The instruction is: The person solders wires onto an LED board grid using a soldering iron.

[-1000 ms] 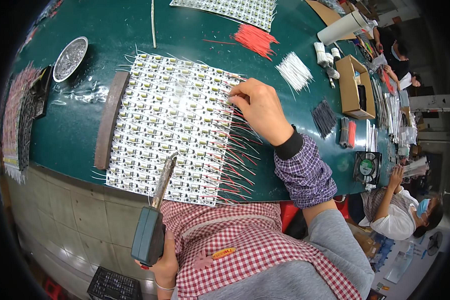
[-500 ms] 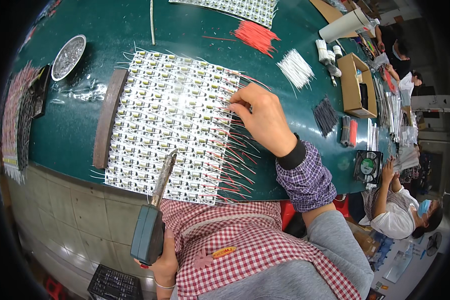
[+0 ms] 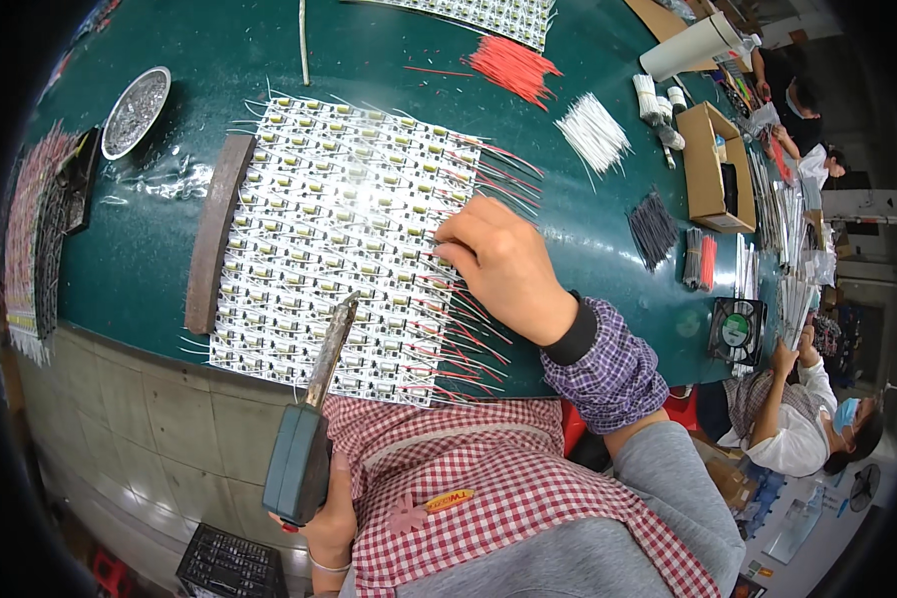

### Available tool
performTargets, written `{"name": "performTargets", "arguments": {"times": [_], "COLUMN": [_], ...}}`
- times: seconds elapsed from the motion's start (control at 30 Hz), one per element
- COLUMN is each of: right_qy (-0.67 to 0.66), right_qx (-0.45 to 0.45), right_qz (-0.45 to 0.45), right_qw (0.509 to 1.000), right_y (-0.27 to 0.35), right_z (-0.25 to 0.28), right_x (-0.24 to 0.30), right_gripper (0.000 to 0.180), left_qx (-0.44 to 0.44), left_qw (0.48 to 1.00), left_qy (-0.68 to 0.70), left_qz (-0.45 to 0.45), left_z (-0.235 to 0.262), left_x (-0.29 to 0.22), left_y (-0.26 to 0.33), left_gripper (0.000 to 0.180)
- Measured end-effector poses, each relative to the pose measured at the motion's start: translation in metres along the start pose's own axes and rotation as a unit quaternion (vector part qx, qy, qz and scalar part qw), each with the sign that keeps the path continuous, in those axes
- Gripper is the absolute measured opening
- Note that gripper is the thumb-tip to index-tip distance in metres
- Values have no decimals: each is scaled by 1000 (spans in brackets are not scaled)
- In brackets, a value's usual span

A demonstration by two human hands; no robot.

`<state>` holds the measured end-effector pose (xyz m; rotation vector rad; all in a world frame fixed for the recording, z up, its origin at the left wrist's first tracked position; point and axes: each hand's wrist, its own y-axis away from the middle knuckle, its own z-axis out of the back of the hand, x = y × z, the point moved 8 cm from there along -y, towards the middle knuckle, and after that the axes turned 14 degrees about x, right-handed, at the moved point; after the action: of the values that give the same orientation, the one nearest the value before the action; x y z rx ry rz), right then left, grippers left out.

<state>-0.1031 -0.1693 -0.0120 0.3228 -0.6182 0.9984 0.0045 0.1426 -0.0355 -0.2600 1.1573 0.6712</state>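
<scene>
My left hand (image 3: 331, 523) is closed round the handle of a blue-grey soldering iron (image 3: 297, 453). Its long metal tip slants up over the white circuit board panel (image 3: 319, 209), which carries rows of small yellow and black components. At the panel's right edge my right hand (image 3: 498, 264) has thumb and forefinger pinched together; whatever is between them is too small to make out. Red and white wires (image 3: 473, 344) stick out from this edge, some running under my right hand.
A dark bar (image 3: 216, 234) lies along the panel's left edge. Around it are a metal bowl (image 3: 136, 112), red wires (image 3: 513, 70), white wires (image 3: 594, 135), black wires (image 3: 652, 231), a cardboard box (image 3: 703, 164) and a small fan (image 3: 737, 329). Two people sit at the right.
My right hand has moved down and slightly left along the panel's right edge, uncovering wires above it. The soldering iron has shifted only slightly.
</scene>
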Motion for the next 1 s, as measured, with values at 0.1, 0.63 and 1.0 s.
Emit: {"name": "performTargets", "arguments": {"times": [0.1,0.63,1.0], "right_qy": [117,203,130], "right_qx": [-10,-23,-62], "right_qz": [30,35,78], "right_qw": [993,978,987], "right_y": [1,11,17], "right_z": [-7,-22,-14], "right_x": [10,15,13], "right_gripper": [11,21,20], "left_qx": [-7,-25,35], "left_qw": [995,991,991], "left_qy": [-57,98,110], "left_qz": [-78,93,-62], "left_z": [0,0,-39], "left_x": [-16,-2,-54], "left_y": [-4,-4,-71], "left_gripper": [36,29,13]}}
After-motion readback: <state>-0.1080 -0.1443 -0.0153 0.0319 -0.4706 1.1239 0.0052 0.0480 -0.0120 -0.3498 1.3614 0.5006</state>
